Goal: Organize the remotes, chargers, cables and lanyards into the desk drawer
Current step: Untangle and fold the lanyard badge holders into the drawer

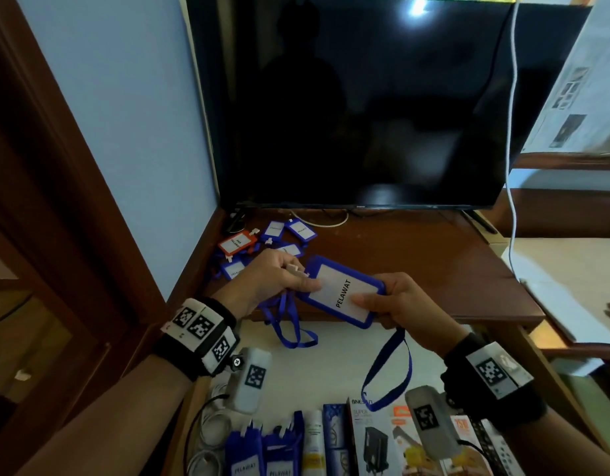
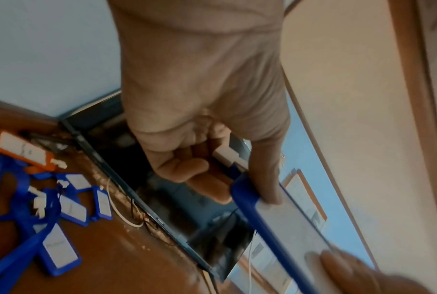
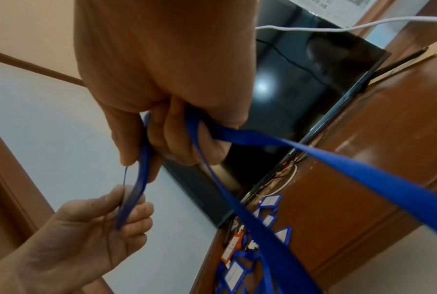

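Both hands hold one blue badge holder [image 1: 344, 292] marked PELAWAT above the open drawer [image 1: 331, 352]. My left hand [image 1: 279, 280] pinches its left end by the white clip [image 1: 296, 269]. My right hand [image 1: 396, 300] grips its right end, thumb on the card, with the blue lanyard strap [image 1: 389, 376] looped through the fingers and hanging down. In the right wrist view the strap [image 3: 325, 159] runs through the curled fingers [image 3: 182, 139]. The left wrist view shows the holder's blue edge [image 2: 267, 218] under my left thumb. More badge holders [image 1: 262, 245], blue and one orange [image 1: 236, 242], lie heaped on the desk's back left.
A dark TV [image 1: 365, 97] stands at the back of the brown desk [image 1: 416, 262]. The drawer's front row holds two blue badge holders [image 1: 262, 455], boxed chargers [image 1: 372, 438], white cables [image 1: 210, 427] and a remote [image 1: 485, 444]. A white cord [image 1: 513, 132] hangs at right.
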